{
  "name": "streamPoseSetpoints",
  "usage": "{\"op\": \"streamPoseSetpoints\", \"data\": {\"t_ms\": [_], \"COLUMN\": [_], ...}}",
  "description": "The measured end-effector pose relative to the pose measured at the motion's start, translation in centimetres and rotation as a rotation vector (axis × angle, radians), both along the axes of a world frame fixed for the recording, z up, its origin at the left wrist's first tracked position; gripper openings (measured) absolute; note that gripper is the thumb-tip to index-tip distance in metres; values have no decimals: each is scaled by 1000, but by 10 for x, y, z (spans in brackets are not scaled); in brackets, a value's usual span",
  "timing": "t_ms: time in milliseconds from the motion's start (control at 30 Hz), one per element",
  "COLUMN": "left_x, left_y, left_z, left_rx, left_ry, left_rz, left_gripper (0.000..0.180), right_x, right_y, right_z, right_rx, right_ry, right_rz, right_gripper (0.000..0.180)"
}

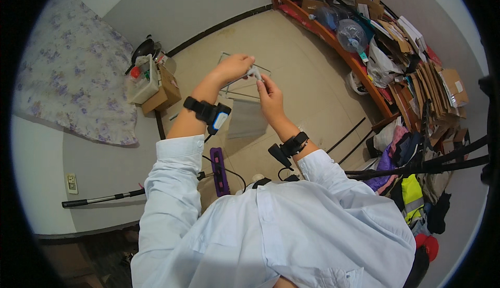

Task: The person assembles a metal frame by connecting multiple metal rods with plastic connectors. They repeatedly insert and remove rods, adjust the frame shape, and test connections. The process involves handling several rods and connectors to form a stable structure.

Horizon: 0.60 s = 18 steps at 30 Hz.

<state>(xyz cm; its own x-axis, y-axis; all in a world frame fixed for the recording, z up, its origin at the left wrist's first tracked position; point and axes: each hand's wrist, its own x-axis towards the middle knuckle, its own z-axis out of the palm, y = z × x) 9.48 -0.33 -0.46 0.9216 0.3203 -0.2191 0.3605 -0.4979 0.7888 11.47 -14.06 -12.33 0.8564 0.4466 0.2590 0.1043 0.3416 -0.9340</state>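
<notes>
Both my hands are raised over the floor, close together in front of me. My left hand is closed around a thin metal rod, its fingers curled by the rod's upper end. A small light-grey plastic corner connector sits at that end, between the two hands. My right hand pinches the connector's lower arm between thumb and fingers. Below, a frame of thin metal rods stands on the floor, partly hidden by my hands. A grey sheet is beneath it, nearer to me.
A purple mop head is near my feet. On the left are a cardboard box, a white bin and a flowered cloth. A wooden bed frame holds flattened cardboard at right, near two dark poles.
</notes>
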Motion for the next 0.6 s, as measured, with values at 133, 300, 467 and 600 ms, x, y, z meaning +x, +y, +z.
{"op": "streamPoseSetpoints", "data": {"t_ms": [133, 300, 467, 600], "left_x": [-21, -72, -134, -177], "left_y": [14, 31, 7, -9], "left_z": [31, 76, 109, 114], "left_rx": [-85, 170, 513, 79], "left_ry": [-309, -599, -1009, -763], "left_rz": [110, 371, 461, 62], "left_gripper": [33, 28, 17, 19], "right_x": [7, 4, -2, -2], "right_y": [-1, 11, 29, 51], "right_z": [29, 58, 82, 111], "right_rx": [138, 239, 306, 351], "right_ry": [44, 62, 21, -56], "right_rz": [46, 109, 156, 184], "right_gripper": [29, 29, 29, 29]}}
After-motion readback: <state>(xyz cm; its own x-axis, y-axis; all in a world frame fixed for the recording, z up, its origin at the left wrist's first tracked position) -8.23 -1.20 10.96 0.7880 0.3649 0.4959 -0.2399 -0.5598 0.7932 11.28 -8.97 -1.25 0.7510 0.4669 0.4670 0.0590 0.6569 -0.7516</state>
